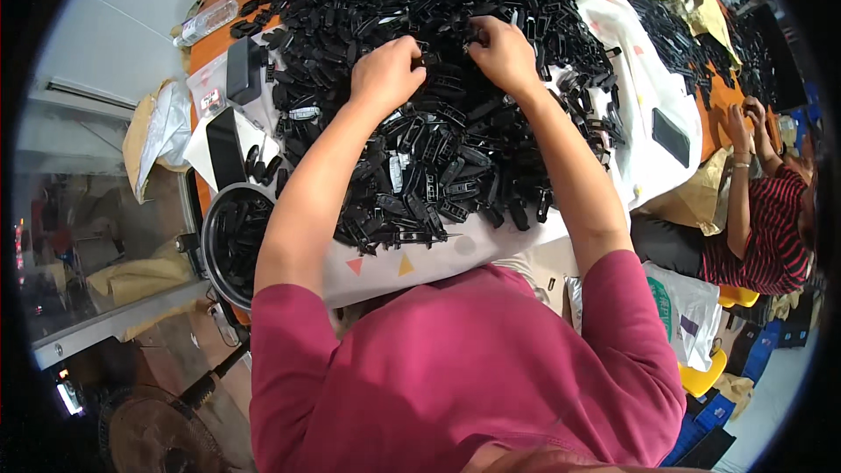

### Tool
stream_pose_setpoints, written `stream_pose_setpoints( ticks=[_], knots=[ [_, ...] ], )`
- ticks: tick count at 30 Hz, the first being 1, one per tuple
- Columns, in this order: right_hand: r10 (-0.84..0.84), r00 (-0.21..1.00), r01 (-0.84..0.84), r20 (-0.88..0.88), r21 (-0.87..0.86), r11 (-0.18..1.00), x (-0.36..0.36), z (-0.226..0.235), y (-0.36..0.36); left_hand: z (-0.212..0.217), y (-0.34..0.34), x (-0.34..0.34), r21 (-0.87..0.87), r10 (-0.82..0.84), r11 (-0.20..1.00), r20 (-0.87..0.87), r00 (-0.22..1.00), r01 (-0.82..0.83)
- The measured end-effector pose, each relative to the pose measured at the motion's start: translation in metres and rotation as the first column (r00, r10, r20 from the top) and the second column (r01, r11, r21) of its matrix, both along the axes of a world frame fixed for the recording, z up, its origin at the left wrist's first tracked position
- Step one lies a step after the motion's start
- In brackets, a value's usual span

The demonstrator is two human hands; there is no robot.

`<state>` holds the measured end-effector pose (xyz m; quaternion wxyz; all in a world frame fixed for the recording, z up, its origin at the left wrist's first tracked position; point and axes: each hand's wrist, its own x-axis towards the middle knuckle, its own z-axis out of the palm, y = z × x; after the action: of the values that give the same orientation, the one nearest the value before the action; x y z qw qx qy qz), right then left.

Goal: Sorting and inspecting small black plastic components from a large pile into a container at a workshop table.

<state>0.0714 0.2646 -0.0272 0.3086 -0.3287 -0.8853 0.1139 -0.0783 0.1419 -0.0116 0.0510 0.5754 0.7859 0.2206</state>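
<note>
A heap of black plastic parts (447, 109) covers the cloth (438, 264) on the surface (208, 52). Both the left hand (387, 76) and the right hand (503, 56) are over the heap, fingers curled; whether either grips a part, I cannot tell. A round bucket (208, 245) holding more parts stands near the left forearm.

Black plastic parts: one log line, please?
black plastic parts: heaped on white patterned cloth | left hand: over heap | right hand: over heap

Left of the left hand (386, 79) lies a plastic bottle (207, 23); right of the right hand (505, 57), a dark smartphone (671, 137).
</note>
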Motion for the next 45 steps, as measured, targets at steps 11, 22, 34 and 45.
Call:
stream_pose_setpoints(
  ticks=[11, 22, 34, 45],
  knots=[
    [-0.225, 0.642, -0.716, -0.733, -0.678, 0.166, 0.029, 0.049, -0.095, 0.023, -0.059, 0.05, 0.274, -0.242, 0.936, 0.957, 0.161, -0.22],
    [0.087, 0.847, -0.357, -0.524, -0.439, 0.824, 0.056, 0.069, -0.131, 0.044, -0.084, 0.062, 0.323, -0.313, 0.94, 0.945, 0.093, -0.113],
    [0.337, 0.873, -0.305, -0.352, 0.145, 0.941, 0.06, 0.066, -0.14, 0.027, -0.092, 0.08, 0.328, -0.364, 0.921, 0.916, -0.167, -0.209],
    [0.068, 0.941, -0.288, -0.332, -0.677, 0.677, 0.05, 0.047, -0.139, 0.021, -0.094, 0.062, 0.168, -0.257, 0.957, 0.869, -0.423, -0.237]
  ],
)
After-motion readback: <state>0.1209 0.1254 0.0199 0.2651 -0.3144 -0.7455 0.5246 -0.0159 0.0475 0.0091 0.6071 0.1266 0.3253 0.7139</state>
